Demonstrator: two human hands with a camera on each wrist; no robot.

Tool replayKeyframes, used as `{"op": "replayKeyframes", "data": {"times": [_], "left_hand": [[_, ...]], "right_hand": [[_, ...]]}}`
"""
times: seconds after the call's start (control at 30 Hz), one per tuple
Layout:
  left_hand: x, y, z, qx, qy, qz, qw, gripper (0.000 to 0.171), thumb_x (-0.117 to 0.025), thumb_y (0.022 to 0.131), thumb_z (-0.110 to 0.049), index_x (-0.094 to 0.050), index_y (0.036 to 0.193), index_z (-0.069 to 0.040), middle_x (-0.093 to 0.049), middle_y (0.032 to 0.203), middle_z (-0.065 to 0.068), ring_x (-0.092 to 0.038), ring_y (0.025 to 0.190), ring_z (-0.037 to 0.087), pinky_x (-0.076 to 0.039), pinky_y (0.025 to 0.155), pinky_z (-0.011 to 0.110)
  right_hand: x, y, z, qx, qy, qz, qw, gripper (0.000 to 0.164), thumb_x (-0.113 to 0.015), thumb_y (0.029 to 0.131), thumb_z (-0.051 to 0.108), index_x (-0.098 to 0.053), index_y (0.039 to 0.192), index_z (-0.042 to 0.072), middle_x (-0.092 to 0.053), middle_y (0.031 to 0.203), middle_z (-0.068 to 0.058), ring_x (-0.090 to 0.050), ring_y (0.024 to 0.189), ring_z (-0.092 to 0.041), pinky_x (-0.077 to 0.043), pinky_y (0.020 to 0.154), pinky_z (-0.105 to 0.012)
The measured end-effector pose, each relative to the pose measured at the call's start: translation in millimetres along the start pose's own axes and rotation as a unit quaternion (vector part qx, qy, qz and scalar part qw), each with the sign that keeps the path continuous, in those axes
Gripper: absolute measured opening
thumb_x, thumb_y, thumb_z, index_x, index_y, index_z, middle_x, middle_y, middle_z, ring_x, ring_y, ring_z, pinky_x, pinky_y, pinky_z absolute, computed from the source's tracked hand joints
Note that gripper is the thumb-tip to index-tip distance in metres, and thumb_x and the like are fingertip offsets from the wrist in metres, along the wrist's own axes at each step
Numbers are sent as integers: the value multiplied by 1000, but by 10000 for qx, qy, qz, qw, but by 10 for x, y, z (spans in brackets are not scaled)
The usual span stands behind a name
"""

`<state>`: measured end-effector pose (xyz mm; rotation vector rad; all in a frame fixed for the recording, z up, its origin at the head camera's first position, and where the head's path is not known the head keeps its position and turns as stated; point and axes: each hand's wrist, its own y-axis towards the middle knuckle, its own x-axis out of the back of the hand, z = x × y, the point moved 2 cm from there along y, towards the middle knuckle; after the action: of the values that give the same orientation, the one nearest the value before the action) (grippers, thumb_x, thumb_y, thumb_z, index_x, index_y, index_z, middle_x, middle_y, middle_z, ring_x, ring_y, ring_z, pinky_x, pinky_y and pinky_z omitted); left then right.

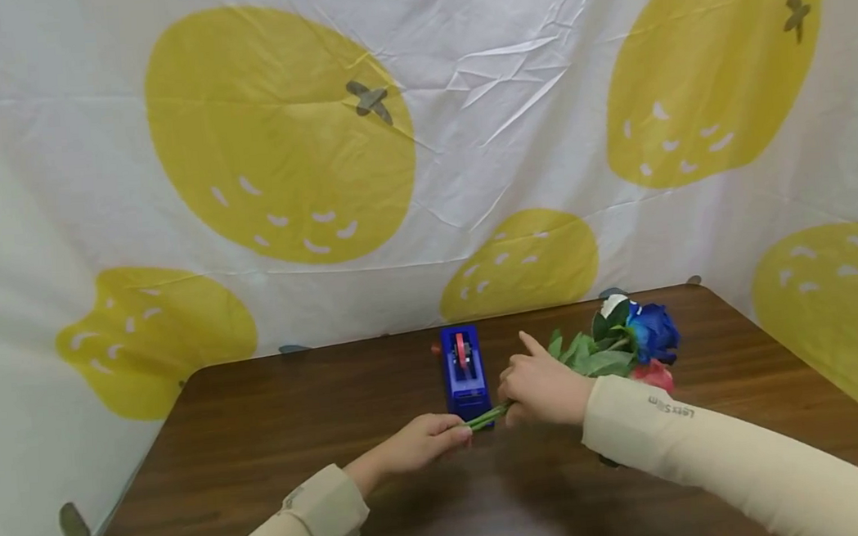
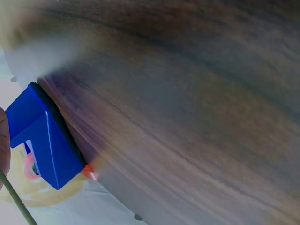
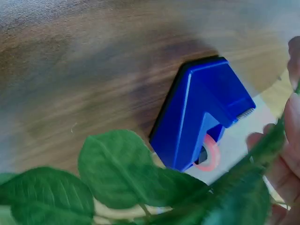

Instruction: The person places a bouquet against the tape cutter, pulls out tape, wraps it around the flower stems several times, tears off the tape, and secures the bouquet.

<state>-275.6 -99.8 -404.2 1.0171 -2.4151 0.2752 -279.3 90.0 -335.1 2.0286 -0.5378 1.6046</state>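
Note:
Above the wooden table, both hands hold a bunch of flowers by their green stems (image 1: 488, 417). My left hand (image 1: 423, 440) pinches the stem ends between thumb and fingers. Further up the stems, my right hand (image 1: 543, 388) grips with curled fingers, one finger sticking up. The bunch points right, with a blue rose (image 1: 652, 332), a white bloom (image 1: 612, 304) and a pinkish-red bloom (image 1: 655, 375) partly behind the right sleeve. Green leaves (image 3: 117, 168) fill the lower right wrist view. A blue tape dispenser (image 1: 465, 372) with a red-pink roll (image 3: 211, 153) stands just behind the stems.
The dark wooden table (image 1: 298, 423) runs under both arms. A small orange-red piece (image 1: 435, 348) lies at the dispenser's left side. A white curtain (image 1: 510, 148) with yellow fruit prints hangs behind the table and at both sides.

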Motion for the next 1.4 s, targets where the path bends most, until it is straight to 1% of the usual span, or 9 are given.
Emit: {"op": "replayKeyframes", "data": {"times": [0.1,0.27,0.47,0.67,0.77,0.83,0.93,1.1,1.4], "left_hand": [[-2,3,2,-16,71,-16,10000,30,-42,98,-19,-57,91,6,-44,66,3,-38,56,8,-33,51,19],[-30,16,-29,-1,149,-76,9999,31,-43,98,-19,-58,92,7,-46,68,2,-42,60,11,-35,54,19],[-50,3,-81,-17,290,-184,9994,29,-45,96,-18,-59,91,7,-53,70,12,-45,62,14,-37,54,20],[-73,-42,-89,-186,528,-346,9978,28,-44,97,-19,-59,92,4,-57,76,15,-47,67,8,-40,61,21],[-101,-61,-89,-250,581,-487,9968,27,-45,97,-19,-59,92,4,-56,75,10,-46,67,6,-40,61,21],[-118,-70,-88,-257,580,-587,9963,27,-45,97,-20,-59,91,3,-53,72,5,-45,65,5,-38,59,21],[-140,-83,-88,-229,534,-709,9958,27,-45,97,-20,-58,89,2,-50,70,0,-43,62,5,-36,57,20],[-165,-81,-99,-154,448,-825,9955,29,-45,97,-20,-57,88,4,-48,69,-1,-43,61,5,-35,56,20],[-211,-87,-130,70,191,-913,9956,29,-44,97,-21,-56,86,4,-44,68,-2,-40,60,5,-33,55,20]], "right_hand": [[40,22,18,258,-78,-95,9996,21,-77,67,32,-72,82,19,-67,80,8,-56,79,-16,-27,96,-64],[69,79,80,566,-105,-160,9982,18,-78,67,29,-72,79,18,-66,76,8,-56,77,-15,-27,96,-63],[83,140,90,428,209,47,9989,6,-75,71,24,-71,71,20,-66,70,12,-58,74,-11,-26,98,-61],[40,179,-2,119,914,368,9951,11,-73,72,32,-71,73,20,-66,74,14,-58,80,-12,-24,98,-62],[24,162,-18,-48,1213,272,9922,17,-73,72,30,-71,82,17,-66,78,11,-56,83,-14,-25,98,-62],[22,140,17,125,1016,-28,9947,21,-74,71,28,-69,88,16,-66,81,8,-55,84,-15,-28,97,-61],[9,83,109,573,228,-727,9954,27,-76,70,22,-67,94,17,-67,83,6,-57,82,-15,-33,95,-56],[-54,-44,223,882,-876,-1653,9784,29,-76,71,10,-64,97,18,-67,80,6,-57,79,-13,-35,97,-49],[-145,-151,294,1129,-1943,-2129,9509,16,-70,75,9,-60,84,17,-62,76,6,-51,76,-14,-39,88,-37]]}}
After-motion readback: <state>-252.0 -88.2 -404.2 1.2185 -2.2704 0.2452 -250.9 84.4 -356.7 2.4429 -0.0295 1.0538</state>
